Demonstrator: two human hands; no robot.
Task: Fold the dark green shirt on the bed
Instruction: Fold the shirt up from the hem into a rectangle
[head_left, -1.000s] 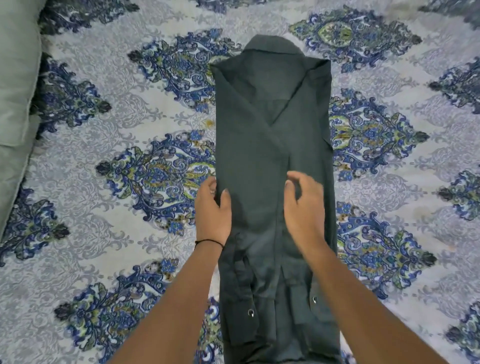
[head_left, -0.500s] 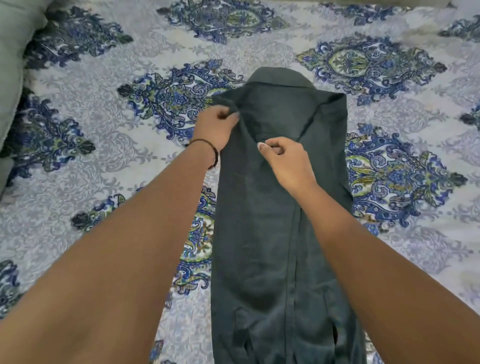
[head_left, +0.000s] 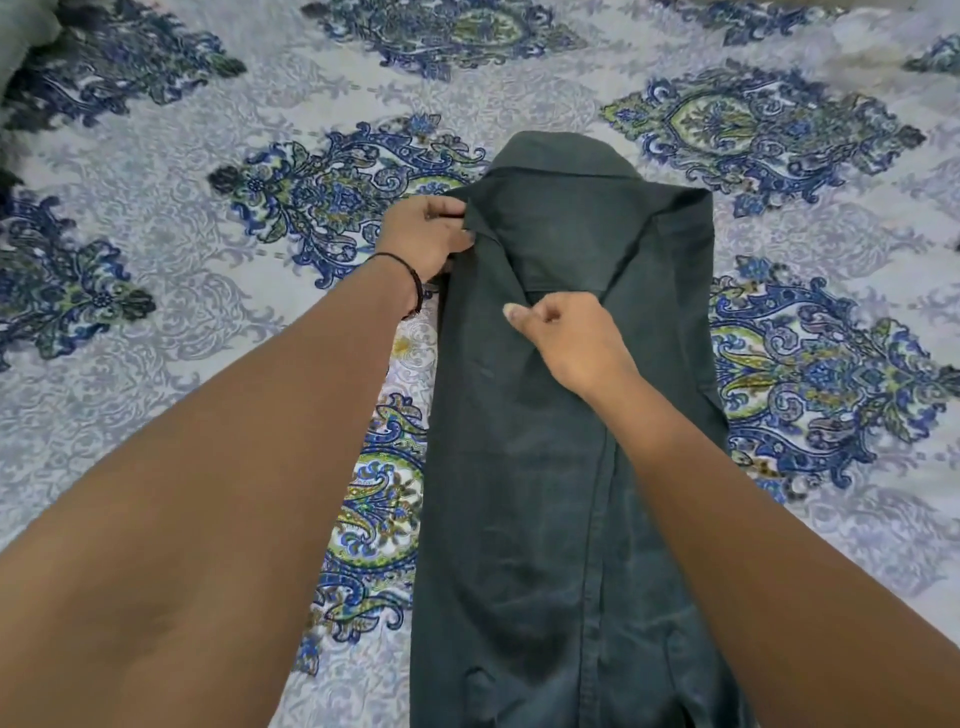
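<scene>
Dark green shirt lies flat on the bed, collar at the far end, both sides turned inward to form one narrow strip. Left hand pinches the folded edge at the shoulder. Right hand has its fingers curled on cloth just below the collar. Assessment: side folds done; crosswise fold, hem to collar, outstanding.
</scene>
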